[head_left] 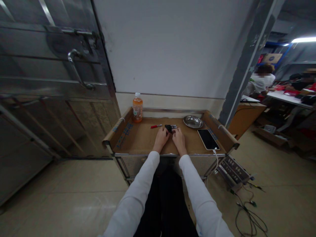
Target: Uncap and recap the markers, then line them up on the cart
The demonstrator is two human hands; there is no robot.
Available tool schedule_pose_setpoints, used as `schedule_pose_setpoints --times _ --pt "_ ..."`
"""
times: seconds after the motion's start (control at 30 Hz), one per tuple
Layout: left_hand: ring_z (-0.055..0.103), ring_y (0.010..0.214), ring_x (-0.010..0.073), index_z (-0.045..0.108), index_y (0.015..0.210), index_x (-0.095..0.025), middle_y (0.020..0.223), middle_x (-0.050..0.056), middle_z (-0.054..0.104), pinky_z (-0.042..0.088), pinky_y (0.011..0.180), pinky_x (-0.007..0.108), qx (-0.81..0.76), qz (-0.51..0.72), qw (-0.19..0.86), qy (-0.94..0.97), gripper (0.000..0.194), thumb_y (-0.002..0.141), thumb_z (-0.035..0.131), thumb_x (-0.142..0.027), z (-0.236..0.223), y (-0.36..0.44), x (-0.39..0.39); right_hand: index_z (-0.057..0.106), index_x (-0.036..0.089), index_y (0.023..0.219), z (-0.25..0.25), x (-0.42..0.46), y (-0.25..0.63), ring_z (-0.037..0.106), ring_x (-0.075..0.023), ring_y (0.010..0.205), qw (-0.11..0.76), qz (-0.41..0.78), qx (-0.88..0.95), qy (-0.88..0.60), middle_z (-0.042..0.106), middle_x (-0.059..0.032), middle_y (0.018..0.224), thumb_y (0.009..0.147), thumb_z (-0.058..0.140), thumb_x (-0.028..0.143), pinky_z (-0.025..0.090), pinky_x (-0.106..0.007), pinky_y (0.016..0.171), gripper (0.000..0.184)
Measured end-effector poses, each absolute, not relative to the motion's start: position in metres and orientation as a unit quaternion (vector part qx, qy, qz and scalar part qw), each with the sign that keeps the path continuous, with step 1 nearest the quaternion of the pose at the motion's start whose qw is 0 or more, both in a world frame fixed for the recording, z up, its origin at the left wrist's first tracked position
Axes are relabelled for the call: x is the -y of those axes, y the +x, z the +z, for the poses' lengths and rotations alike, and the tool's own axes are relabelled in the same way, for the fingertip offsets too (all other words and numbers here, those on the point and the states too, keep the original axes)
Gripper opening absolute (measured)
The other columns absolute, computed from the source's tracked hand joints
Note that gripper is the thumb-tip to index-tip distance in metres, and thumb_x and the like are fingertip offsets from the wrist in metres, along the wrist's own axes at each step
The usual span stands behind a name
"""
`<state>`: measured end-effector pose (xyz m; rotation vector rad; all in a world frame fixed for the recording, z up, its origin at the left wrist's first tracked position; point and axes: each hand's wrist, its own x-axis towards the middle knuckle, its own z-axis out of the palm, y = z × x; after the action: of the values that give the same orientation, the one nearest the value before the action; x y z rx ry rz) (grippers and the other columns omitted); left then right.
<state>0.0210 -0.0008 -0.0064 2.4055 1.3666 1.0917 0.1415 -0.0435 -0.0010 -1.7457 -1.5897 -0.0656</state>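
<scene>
Several black marker pens [170, 127] lie bunched together on the cardboard-lined cart top [140, 141], straight ahead of me. My left hand [162, 137] is closed at their near left side, its fingers curled against the nearest pen. From the right, my right hand [178, 136] is also closed on the near pens, close beside the left one. The fingertips and part of the pens are hidden between the hands. A red marker pen [156, 126] with a white part lies just left of the bunch, touched by neither hand.
An orange drink bottle [137, 108] stands at the back left. On the right are a round steel dish [193, 121] and a phone [208, 139] with a white cable. Cardboard flaps edge the cart. A grey box [233, 172] and cables lie on the floor; people sit far right.
</scene>
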Motion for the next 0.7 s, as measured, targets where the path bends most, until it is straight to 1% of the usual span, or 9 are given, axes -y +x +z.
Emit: schedule_pose_setpoints --times 0.07,0.17,0.3,0.4,0.5,0.6,0.7 --pt "0.057 0.097 0.0224 0.056 0.083 -0.016 0.096 0.011 0.056 0.045 0.091 0.038 -0.457 0.361 0.073 0.809 0.005 0.086 0.052 -0.016 -0.007 0.022 0.001 0.064 0.017 0.094 0.001 0.045 0.141 0.058 -0.0172 0.088 0.365 -0.030 0.608 -0.705 0.060 -0.0096 0.104 0.086 0.042 0.008 0.042 -0.027 0.079 0.025" --pt "0.057 0.097 0.0230 0.057 0.082 -0.015 0.096 0.013 0.058 0.045 0.091 0.037 -0.467 0.358 0.055 0.806 0.010 0.087 0.049 -0.016 -0.006 0.023 0.001 0.065 0.016 0.087 0.003 0.047 0.140 0.057 -0.0171 0.084 0.346 -0.038 0.594 -0.726 0.059 -0.0107 0.099 0.088 0.040 0.010 0.041 -0.028 0.077 0.025" --pt "0.059 0.098 0.0242 0.058 0.087 -0.015 0.099 0.015 0.060 0.046 0.089 0.036 -0.511 0.368 0.035 0.776 0.011 0.088 0.047 -0.017 -0.002 0.023 0.003 0.065 0.016 0.089 0.001 0.047 0.140 0.057 -0.0194 0.086 0.335 -0.043 0.589 -0.735 0.059 -0.0123 0.098 0.088 0.039 0.010 0.041 -0.030 0.079 0.026" --pt "0.058 0.102 0.0274 0.059 0.094 -0.014 0.103 0.017 0.060 0.046 0.090 0.040 -0.573 0.403 0.015 0.714 0.016 0.088 0.045 -0.018 0.003 0.020 0.004 0.065 0.016 0.091 0.000 0.046 0.140 0.057 -0.0198 0.087 0.342 -0.049 0.586 -0.733 0.059 -0.0124 0.099 0.087 0.040 0.010 0.041 -0.031 0.080 0.026" --pt "0.052 0.115 0.0329 0.058 0.104 -0.012 0.116 0.022 0.057 0.043 0.095 0.047 -0.608 0.428 -0.005 0.669 0.025 0.085 0.043 -0.013 0.003 0.016 0.003 0.065 0.017 0.090 0.001 0.047 0.139 0.057 -0.0193 0.087 0.350 -0.049 0.590 -0.726 0.060 -0.0115 0.098 0.085 0.042 0.008 0.042 -0.030 0.081 0.026" --pt "0.041 0.129 0.0357 0.055 0.117 -0.014 0.137 0.021 0.046 0.036 0.103 0.053 -0.608 0.434 -0.001 0.664 0.039 0.079 0.049 -0.010 -0.002 0.015 0.000 0.066 0.019 0.090 0.005 0.048 0.138 0.057 -0.0188 0.089 0.339 -0.034 0.624 -0.703 0.060 -0.0094 0.099 0.084 0.043 0.008 0.042 -0.029 0.082 0.026" --pt "0.035 0.134 0.0365 0.053 0.122 -0.014 0.140 0.021 0.044 0.029 0.107 0.056 -0.613 0.408 0.005 0.677 0.043 0.079 0.050 -0.013 -0.006 0.016 -0.003 0.067 0.021 0.092 0.007 0.049 0.136 0.058 -0.0183 0.093 0.322 -0.017 0.668 -0.671 0.061 -0.0073 0.103 0.083 0.043 0.006 0.042 -0.028 0.085 0.029"
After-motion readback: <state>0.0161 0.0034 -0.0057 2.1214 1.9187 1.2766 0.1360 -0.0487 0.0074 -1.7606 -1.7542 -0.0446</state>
